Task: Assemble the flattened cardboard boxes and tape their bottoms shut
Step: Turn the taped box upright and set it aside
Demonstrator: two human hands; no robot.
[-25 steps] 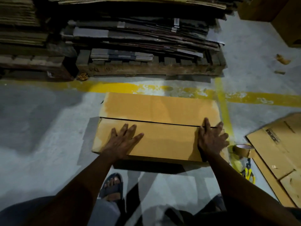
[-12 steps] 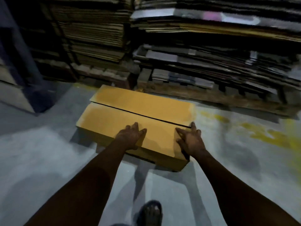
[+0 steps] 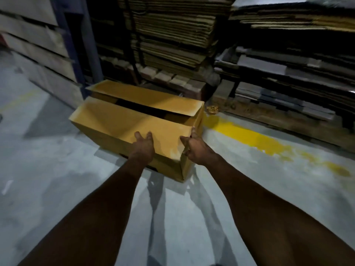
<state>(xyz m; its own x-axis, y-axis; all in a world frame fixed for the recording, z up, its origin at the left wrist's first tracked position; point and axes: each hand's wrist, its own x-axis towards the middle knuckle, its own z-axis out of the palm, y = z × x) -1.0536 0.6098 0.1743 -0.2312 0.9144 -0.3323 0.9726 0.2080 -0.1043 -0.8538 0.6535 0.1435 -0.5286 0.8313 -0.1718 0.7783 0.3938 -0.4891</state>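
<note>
— Since the concrete floor (image 3: 57, 189) carries everything here, where on it does the cardboard box (image 3: 134, 120) stand?

— Toward the floor's far edge, just in front of the stacks of flattened cardboard (image 3: 172, 35). The left end of the yellow line (image 3: 249, 137) lies beside its right end. It is opened out into shape, and I judge the side facing up is the bottom, turned that way so the seam can be taped.

— The flaps are not closed, though?

— No. The far flap (image 3: 146, 96) and the near flap (image 3: 107, 118) stand apart, with a dark gap between them. No tape shows on either.

— And the hands?

— The left grip (image 3: 144, 145) lies flat on the near flap with its fingers straight, probably to press it level. The right grip (image 3: 194, 150) is curled round the box's near right corner, thumb on top. I take that as steadying the box while the flap is pushed down.
</note>
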